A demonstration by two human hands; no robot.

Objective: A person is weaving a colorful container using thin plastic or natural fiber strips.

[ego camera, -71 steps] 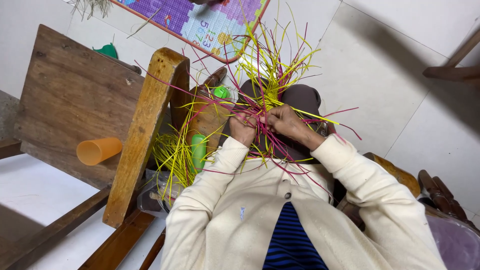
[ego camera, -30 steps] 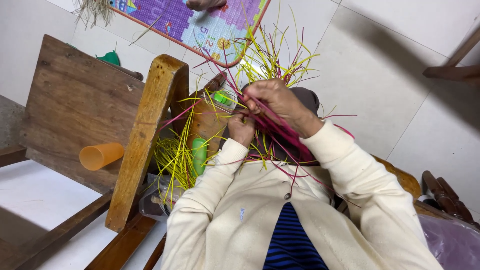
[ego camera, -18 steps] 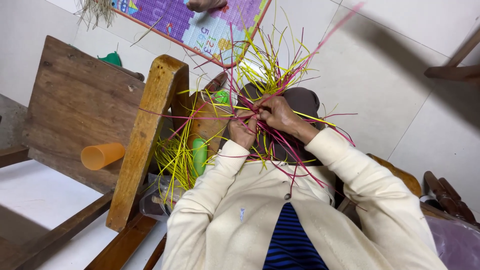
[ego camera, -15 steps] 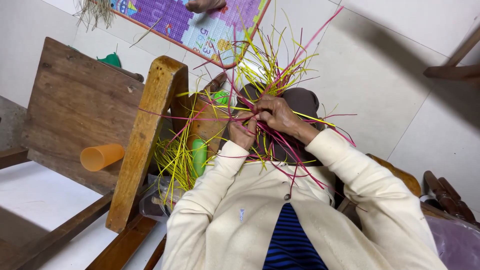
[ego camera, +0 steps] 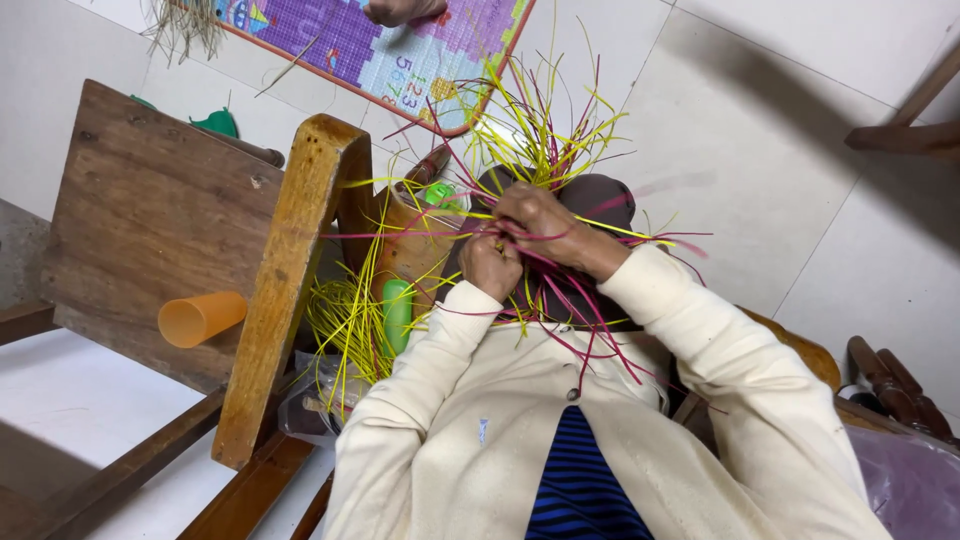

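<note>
In the middle of the frame we see our two hands close together, both closed on thin strips. The right hand point(ego camera: 545, 228) lies higher, its fingers curled tight around a bundle of yellow and magenta strips point(ego camera: 540, 130), which fan upward toward the top centre. The left hand point(ego camera: 490, 265) sits just below and left of it, fingers pinched narrow on the same strips. Under the hands there is a dark brown woven piece point(ego camera: 590, 200).

At the top centre a colourful mat point(ego camera: 390, 45) with purple and light blue squares lies on the floor. At the left, an orange cup point(ego camera: 200, 318) lies on its side against a wooden chair point(ego camera: 160, 210); we cannot tell if something is inside. Beside the chair a green bottle point(ego camera: 397, 312) stands among loose yellow strips point(ego camera: 345, 320).
</note>
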